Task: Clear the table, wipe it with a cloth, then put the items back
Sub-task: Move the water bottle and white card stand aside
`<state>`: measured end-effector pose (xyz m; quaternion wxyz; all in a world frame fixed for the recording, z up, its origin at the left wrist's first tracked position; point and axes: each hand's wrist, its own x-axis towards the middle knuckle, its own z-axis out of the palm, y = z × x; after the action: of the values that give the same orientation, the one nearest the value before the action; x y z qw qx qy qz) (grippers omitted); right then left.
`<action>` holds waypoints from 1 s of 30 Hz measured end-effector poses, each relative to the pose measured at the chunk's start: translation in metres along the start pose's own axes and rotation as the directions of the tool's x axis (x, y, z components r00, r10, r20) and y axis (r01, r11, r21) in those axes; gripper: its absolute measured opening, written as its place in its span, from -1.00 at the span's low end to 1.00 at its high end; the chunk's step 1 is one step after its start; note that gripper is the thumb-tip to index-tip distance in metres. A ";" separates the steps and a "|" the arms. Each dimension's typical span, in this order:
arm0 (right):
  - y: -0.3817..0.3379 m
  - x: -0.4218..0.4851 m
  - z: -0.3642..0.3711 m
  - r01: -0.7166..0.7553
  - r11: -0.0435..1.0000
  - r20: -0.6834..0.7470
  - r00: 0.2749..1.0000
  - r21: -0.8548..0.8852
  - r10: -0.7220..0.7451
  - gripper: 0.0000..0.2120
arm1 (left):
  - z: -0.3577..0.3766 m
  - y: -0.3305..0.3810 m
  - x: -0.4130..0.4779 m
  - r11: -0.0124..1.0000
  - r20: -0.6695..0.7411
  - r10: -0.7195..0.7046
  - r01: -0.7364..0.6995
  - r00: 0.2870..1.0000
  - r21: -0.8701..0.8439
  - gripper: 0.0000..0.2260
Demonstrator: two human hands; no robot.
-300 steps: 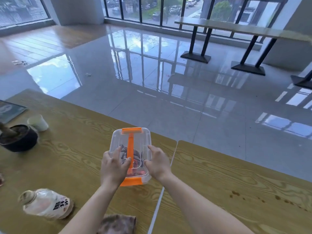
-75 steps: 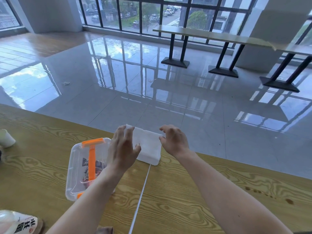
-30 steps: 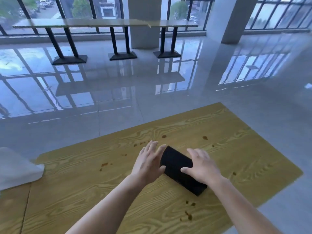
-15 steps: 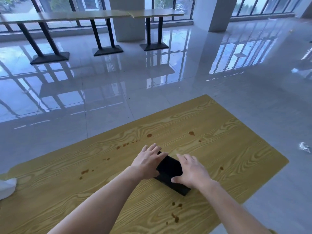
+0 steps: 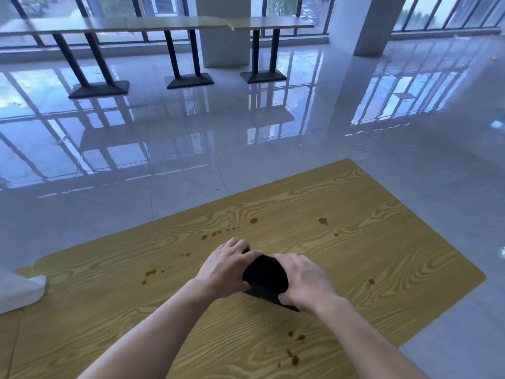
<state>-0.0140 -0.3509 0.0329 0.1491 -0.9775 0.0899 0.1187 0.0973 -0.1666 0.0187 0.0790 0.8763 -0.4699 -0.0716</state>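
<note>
A flat black object (image 5: 265,277) lies on the yellow wood-grain table (image 5: 382,255), near its middle. My left hand (image 5: 225,268) grips its left side and my right hand (image 5: 307,281) grips its right side, fingers curled over the edges. Its near end looks lifted a little off the tabletop. Brown stains (image 5: 253,221) dot the wood around both hands. At the left edge of the view sits a white tissue pack (image 5: 16,292).
The table ends at a rounded corner on the right (image 5: 483,277); beyond it lies glossy grey tiled floor (image 5: 246,149). Long tables on black pedestal legs (image 5: 188,77) stand by the windows at the back, beside a white pillar (image 5: 369,23).
Both hands have closed tighter around the black object, which has risen slightly at my side. The view has shifted a little, so the white tissue pack shows more at the left.
</note>
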 end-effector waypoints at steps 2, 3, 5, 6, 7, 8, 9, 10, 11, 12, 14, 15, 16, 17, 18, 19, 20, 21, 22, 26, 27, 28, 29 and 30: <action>-0.017 0.006 0.000 0.055 0.998 0.009 0.998 -0.004 -0.055 -0.28 | -0.004 -0.012 -0.017 0.999 -0.019 -0.050 0.050 0.999 -0.006 -0.36; -0.027 0.009 0.001 0.081 0.997 0.017 0.997 -0.006 -0.081 -0.30 | -0.007 -0.018 -0.027 0.997 -0.028 -0.079 0.078 0.997 -0.014 -0.36; -0.048 0.015 0.002 0.129 0.992 0.031 0.991 -0.016 -0.129 -0.31 | -0.011 -0.032 -0.048 0.990 -0.041 -0.136 0.135 0.990 -0.028 -0.36; -0.060 0.019 0.002 0.156 0.988 0.032 0.987 -0.022 -0.155 -0.30 | -0.013 -0.039 -0.060 0.986 -0.048 -0.166 0.165 0.985 -0.029 -0.36; -0.072 0.022 0.003 0.187 0.982 0.033 0.982 -0.028 -0.186 -0.29 | -0.015 -0.047 -0.072 0.980 -0.056 -0.197 0.195 0.979 -0.029 -0.37; -0.086 0.025 0.004 0.221 0.975 0.037 0.975 -0.032 -0.220 -0.29 | -0.017 -0.054 -0.085 0.973 -0.065 -0.229 0.228 0.971 -0.030 -0.38; -0.101 0.028 0.005 0.257 0.966 0.044 0.966 -0.033 -0.255 -0.29 | -0.019 -0.062 -0.099 0.964 -0.069 -0.264 0.262 0.962 -0.035 -0.38; -0.116 0.032 0.007 0.293 0.955 0.049 0.955 -0.036 -0.291 -0.29 | -0.022 -0.070 -0.113 0.954 -0.072 -0.299 0.297 0.952 -0.041 -0.39; -0.132 0.035 0.009 0.327 0.944 0.056 0.944 -0.041 -0.325 -0.29 | -0.025 -0.078 -0.128 0.942 -0.080 -0.334 0.331 0.939 -0.049 -0.39; -0.148 0.039 0.012 0.360 0.932 0.064 0.932 -0.047 -0.357 -0.29 | -0.027 -0.086 -0.144 0.930 -0.089 -0.367 0.363 0.926 -0.057 -0.39; -0.182 0.045 0.019 0.421 0.906 0.086 0.905 -0.046 -0.417 -0.29 | -0.031 -0.102 -0.177 0.905 -0.112 -0.426 0.422 0.898 -0.058 -0.39; -0.199 0.047 0.023 0.450 0.892 0.101 0.890 -0.048 -0.444 -0.30 | -0.032 -0.109 -0.192 0.890 -0.120 -0.457 0.452 0.882 -0.062 -0.39; -0.220 0.050 0.028 0.487 0.871 0.121 0.870 -0.058 -0.478 -0.31 | -0.034 -0.118 -0.213 0.867 -0.123 -0.499 0.494 0.858 -0.070 -0.39; -0.237 0.052 0.033 0.514 0.856 0.133 0.854 -0.065 -0.503 -0.32 | -0.035 -0.125 -0.229 0.850 -0.126 -0.527 0.522 0.840 -0.075 -0.38; -0.248 0.054 0.036 0.530 0.846 0.137 0.844 -0.065 -0.518 -0.35 | -0.036 -0.130 -0.239 0.840 -0.127 -0.543 0.537 0.830 -0.076 -0.38; -0.265 0.055 0.040 0.557 0.828 0.144 0.827 -0.066 -0.544 -0.39 | -0.037 -0.137 -0.254 0.822 -0.128 -0.569 0.563 0.813 -0.080 -0.37; -0.283 0.057 0.046 0.584 0.808 0.154 0.807 -0.073 -0.570 -0.42 | -0.038 -0.144 -0.270 0.802 -0.129 -0.597 0.590 0.792 -0.089 -0.36; -0.300 0.059 0.051 0.605 0.793 0.166 0.792 -0.078 -0.588 -0.43 | -0.039 -0.151 -0.285 0.783 -0.130 -0.622 0.615 0.772 -0.094 -0.36; -0.316 0.061 0.056 0.622 0.779 0.178 0.777 -0.075 -0.603 -0.42 | -0.040 -0.158 -0.299 0.764 -0.135 -0.645 0.638 0.752 -0.093 -0.35; -0.377 0.068 0.074 0.684 0.726 0.218 0.721 -0.073 -0.658 -0.42 | -0.040 -0.184 -0.349 0.700 -0.161 -0.712 0.708 0.683 -0.090 -0.33; -0.390 0.071 0.078 0.696 0.714 0.228 0.709 -0.072 -0.668 -0.44 | -0.041 -0.190 -0.358 0.687 -0.168 -0.724 0.720 0.669 -0.092 -0.33; -0.403 0.073 0.081 0.708 0.702 0.237 0.696 -0.072 -0.678 -0.45 | -0.040 -0.196 -0.368 0.675 -0.171 -0.735 0.731 0.656 -0.097 -0.32; -0.415 0.076 0.085 0.721 0.689 0.244 0.683 -0.074 -0.689 -0.45 | -0.039 -0.203 -0.376 0.665 -0.171 -0.744 0.740 0.646 -0.100 -0.32; -0.426 0.079 0.088 0.733 0.676 0.251 0.670 -0.074 -0.699 -0.43 | -0.038 -0.210 -0.384 0.657 -0.171 -0.751 0.748 0.637 -0.099 -0.32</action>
<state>0.1333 0.0661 0.0460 0.1088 -0.9254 -0.3280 0.1558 0.0647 0.2717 0.0324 0.0968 0.9937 -0.0536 -0.0152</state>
